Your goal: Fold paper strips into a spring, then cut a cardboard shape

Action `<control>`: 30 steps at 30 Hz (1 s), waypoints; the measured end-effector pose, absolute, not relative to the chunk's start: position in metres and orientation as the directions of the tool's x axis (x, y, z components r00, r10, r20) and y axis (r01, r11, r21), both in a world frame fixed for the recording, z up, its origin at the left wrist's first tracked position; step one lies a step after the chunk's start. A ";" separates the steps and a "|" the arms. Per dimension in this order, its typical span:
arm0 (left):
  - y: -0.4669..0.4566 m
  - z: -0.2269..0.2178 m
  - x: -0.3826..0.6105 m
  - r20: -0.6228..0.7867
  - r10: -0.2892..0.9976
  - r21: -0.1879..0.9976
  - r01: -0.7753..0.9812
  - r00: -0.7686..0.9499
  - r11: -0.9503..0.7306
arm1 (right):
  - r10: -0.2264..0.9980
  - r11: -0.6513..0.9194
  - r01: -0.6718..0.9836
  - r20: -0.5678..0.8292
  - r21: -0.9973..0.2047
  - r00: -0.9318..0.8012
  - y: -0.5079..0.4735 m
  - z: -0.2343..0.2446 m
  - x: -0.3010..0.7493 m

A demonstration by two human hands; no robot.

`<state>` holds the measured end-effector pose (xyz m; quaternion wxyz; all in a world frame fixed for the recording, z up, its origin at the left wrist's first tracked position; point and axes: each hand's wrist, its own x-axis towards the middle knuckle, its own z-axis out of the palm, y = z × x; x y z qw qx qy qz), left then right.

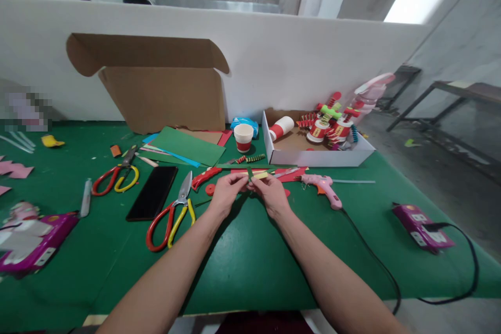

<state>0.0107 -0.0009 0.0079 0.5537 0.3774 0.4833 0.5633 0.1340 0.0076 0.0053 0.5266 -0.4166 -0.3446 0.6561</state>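
Observation:
My left hand (226, 191) and my right hand (270, 193) meet at the middle of the green table (250, 261). Both pinch a small folded piece of green paper (250, 173) between thumbs and fingertips, just above the table. A yellow paper strip (261, 175) and red paper scraps (291, 173) lie right behind the hands. Red-and-yellow scissors (171, 214) lie to the left of my left hand. A pink glue gun (323, 188) rests to the right of my right hand.
A black phone (152, 193), a second pair of scissors (116, 176), green and blue sheets (188, 146), a paper cup (243, 137), an open cardboard box (156, 83), a white box of cup crafts (317, 141) and a purple power strip (422, 225) are on the table.

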 end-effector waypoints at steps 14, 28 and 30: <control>0.000 0.010 0.007 -0.132 0.987 0.938 -0.333 -0.094 0.094 | 0.970 -0.233 -0.394 -0.184 -0.889 -0.158 0.004 0.010 0.131; -0.001 0.009 0.007 -0.136 0.988 0.928 -0.358 -0.069 0.103 | 0.973 -0.213 -0.352 -0.164 -0.912 -0.163 0.001 0.010 0.131; -0.001 0.009 0.008 -0.141 0.988 0.927 -0.359 -0.068 0.107 | 0.973 -0.212 -0.354 -0.164 -0.911 -0.163 0.001 0.010 0.130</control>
